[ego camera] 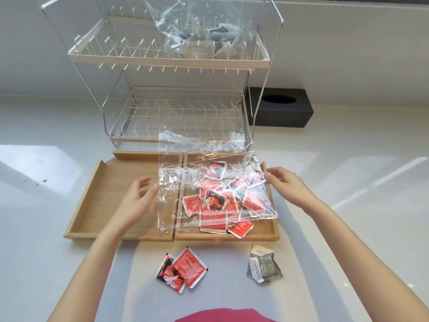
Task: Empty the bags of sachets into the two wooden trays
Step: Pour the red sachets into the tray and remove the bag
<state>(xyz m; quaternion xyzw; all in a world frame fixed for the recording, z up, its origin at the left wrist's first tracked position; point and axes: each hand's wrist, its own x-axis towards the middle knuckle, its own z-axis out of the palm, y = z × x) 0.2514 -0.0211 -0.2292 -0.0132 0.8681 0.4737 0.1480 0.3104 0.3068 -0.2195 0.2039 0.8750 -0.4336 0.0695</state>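
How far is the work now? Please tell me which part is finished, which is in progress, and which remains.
Done: many red sachets already lie in the right tray. In hand: both hands, left hand and right hand, are at the clear bag spread over the trays. Left: the left tray holds no sachets, a second bag waits on the rack, and loose sachets lie on the counter.

White glossy countertop with sunlight patches, pale wall behind. Two-tier wire dish rack stands at the back, black box with round hole just right of it.
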